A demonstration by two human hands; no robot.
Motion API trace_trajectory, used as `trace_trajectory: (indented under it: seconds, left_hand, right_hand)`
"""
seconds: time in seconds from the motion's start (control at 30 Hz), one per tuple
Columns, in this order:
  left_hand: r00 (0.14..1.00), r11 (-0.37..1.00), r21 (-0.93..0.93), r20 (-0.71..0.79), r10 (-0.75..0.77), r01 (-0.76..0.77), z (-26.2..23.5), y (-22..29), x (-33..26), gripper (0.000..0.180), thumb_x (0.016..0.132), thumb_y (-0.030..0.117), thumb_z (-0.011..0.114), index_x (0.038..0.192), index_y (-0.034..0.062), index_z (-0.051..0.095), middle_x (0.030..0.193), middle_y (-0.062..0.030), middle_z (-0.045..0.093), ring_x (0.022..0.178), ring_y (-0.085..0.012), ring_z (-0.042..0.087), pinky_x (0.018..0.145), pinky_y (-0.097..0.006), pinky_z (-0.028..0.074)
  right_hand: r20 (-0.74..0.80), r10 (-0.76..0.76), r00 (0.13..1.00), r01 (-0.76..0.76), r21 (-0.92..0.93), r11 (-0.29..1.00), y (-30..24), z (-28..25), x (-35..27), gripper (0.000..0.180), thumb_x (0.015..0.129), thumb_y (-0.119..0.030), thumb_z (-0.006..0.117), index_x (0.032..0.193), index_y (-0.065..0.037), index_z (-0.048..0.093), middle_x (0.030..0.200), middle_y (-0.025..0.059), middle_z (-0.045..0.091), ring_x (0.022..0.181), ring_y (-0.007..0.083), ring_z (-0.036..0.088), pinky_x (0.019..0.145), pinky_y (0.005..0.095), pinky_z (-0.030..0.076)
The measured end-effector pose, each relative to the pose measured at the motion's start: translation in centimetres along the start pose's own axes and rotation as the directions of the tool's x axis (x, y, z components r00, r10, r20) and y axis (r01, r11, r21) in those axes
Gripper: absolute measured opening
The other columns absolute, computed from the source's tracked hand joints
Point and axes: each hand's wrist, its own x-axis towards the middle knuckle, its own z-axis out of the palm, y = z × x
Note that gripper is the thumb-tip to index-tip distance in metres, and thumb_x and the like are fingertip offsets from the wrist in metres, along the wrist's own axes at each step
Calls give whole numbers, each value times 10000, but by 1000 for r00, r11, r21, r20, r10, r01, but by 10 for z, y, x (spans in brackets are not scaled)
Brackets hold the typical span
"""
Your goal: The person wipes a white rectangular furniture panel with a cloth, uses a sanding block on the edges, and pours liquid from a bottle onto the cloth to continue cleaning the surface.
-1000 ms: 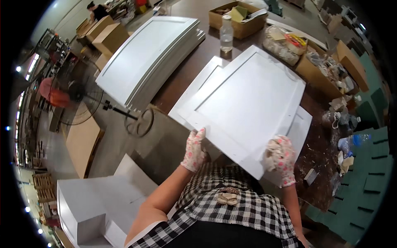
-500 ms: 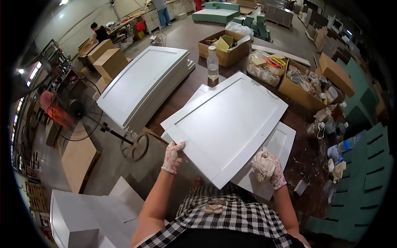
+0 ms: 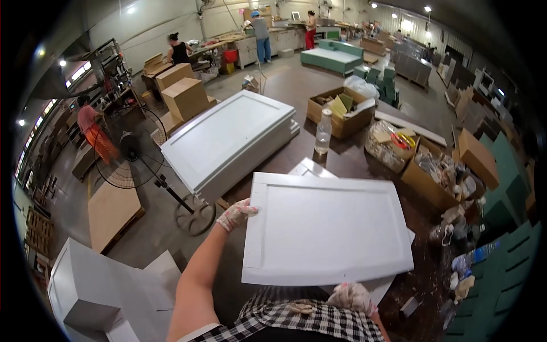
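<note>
A white cabinet door panel (image 3: 330, 228) with a raised frame lies tilted in front of me. My left hand (image 3: 236, 215), in a pink-spotted white glove, grips its left edge, thumb on top and the other fingers hidden beneath. At the near edge is my gloved right hand (image 3: 364, 302), closed around a pale crumpled rag (image 3: 343, 293). Under the held panel another white panel (image 3: 311, 167) lies on the dark brown table (image 3: 282, 159), showing at the far side and the lower right.
To the left rises a stack of white panels (image 3: 228, 128); beyond it stands a black fan (image 3: 130, 145). A clear bottle (image 3: 323, 134), a cardboard box (image 3: 336, 122) and a box of rags (image 3: 433, 176) occupy the table's far side. A small block (image 3: 408, 308) lies at right.
The held panel has turned clockwise, its long sides now running nearly left to right. My right hand with the rag has moved down and left to the near edge. The view has tilted up.
</note>
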Motion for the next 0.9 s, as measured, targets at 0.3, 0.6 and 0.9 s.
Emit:
trace_trajectory:
  seconds: [0.3,0.6,0.9]
  left_hand:
    - [730,262,946,-43,682,-189,24,14,115,305,875,153,626,1163,56,605,965,-119,667,900,-212,635,832,-303,507]
    - [902,980,191,431,-31,-58,221,-21,28,590,960,230,573,1473,91,317,1295,-96,545,1130,-150,541,915,-310,485]
    - [996,975,208,67,66,-79,238,-58,-10,579,912,228,632,1413,54,400,1268,-82,549,1145,-181,526,992,-325,435]
  right_hand:
    - [-459,132,878,115,471,874,-24,37,18,263,989,-176,489,1125,48,501,1052,156,558,849,223,597,828,338,515]
    - [-728,-285,623,359,-58,932,-64,36,93,465,1013,-314,410,1317,34,454,1072,125,591,950,231,609,857,329,512]
    - [-80,-697,713,-270,-948,-167,-52,31,121,317,823,-9,549,1131,-20,621,1163,139,588,1111,287,569,956,381,455]
